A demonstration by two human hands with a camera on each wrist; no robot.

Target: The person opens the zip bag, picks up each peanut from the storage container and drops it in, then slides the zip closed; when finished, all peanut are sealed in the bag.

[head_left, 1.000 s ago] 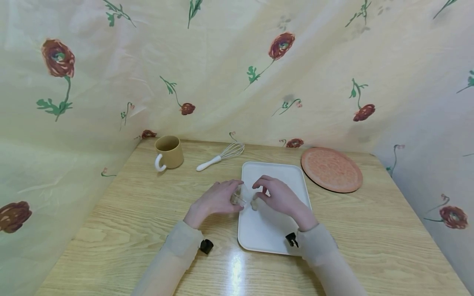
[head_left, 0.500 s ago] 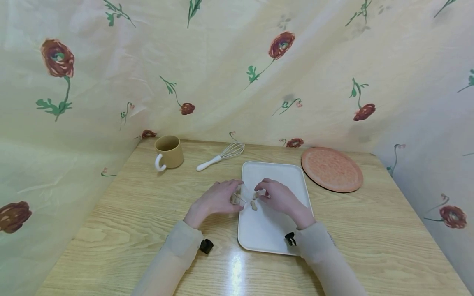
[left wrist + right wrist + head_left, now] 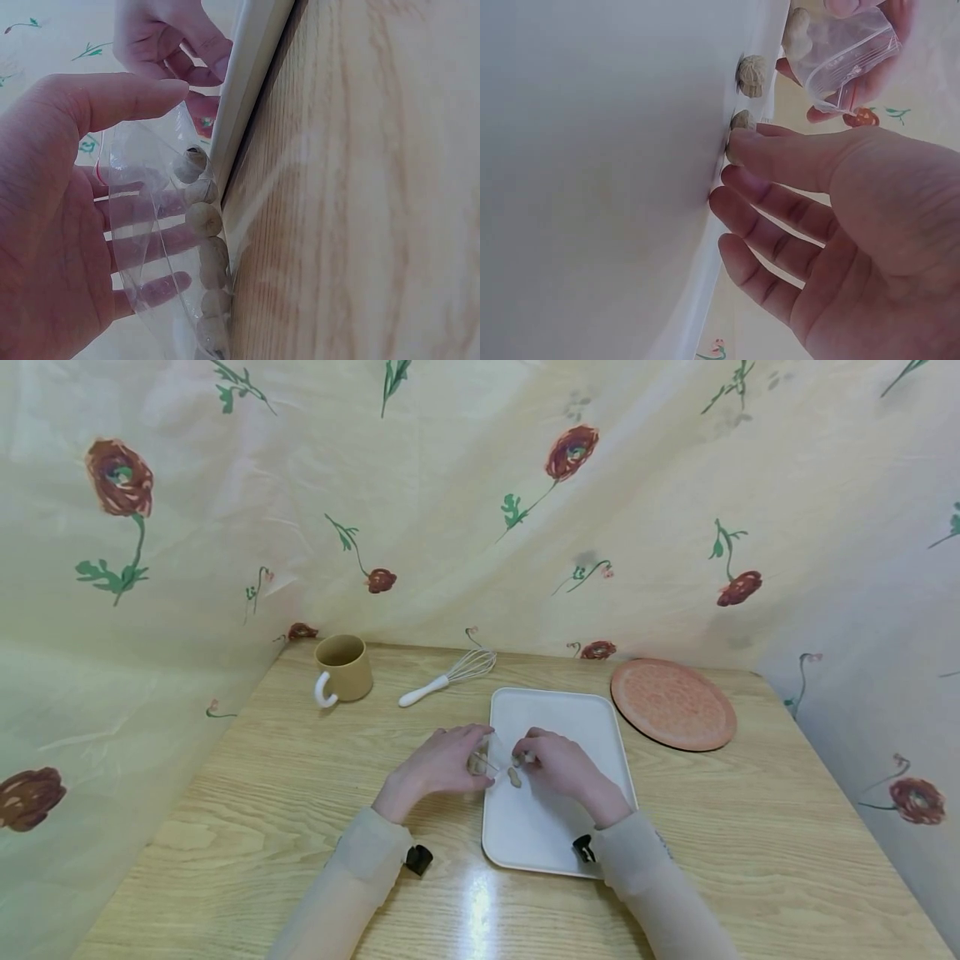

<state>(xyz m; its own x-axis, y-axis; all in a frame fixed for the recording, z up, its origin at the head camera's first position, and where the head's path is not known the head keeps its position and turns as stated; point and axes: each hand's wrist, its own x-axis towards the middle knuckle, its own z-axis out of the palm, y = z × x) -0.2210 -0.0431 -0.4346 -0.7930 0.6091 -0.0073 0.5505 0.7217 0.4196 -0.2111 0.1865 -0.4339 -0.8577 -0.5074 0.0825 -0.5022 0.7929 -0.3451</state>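
Note:
My left hand [image 3: 448,760] holds a clear zip bag [image 3: 157,240] at the left edge of a white tray [image 3: 525,827], thumb on the near side and fingers spread behind the plastic. Several unshelled peanuts [image 3: 202,219] lie in a row along the side of the bag by the table. Over the tray, my right hand [image 3: 561,766] pinches a peanut [image 3: 742,120] between thumb and forefinger, close to the tray surface. The other right fingers hang loosely bent. Another peanut [image 3: 514,777] rests on the tray between the two hands.
A tan mug [image 3: 345,672] with a white handle stands at the back left of the wooden table [image 3: 247,793]. Beside it lies a white-handled whisk [image 3: 450,678]. Right of the tray is a round pink mat [image 3: 672,704]. Flower-patterned cloth [image 3: 450,510] hangs behind.
My right hand has lowered slightly toward me, and its spread thumb and forefinger have come together on a peanut. A second peanut shows beside it on the tray. My left hand stays put.

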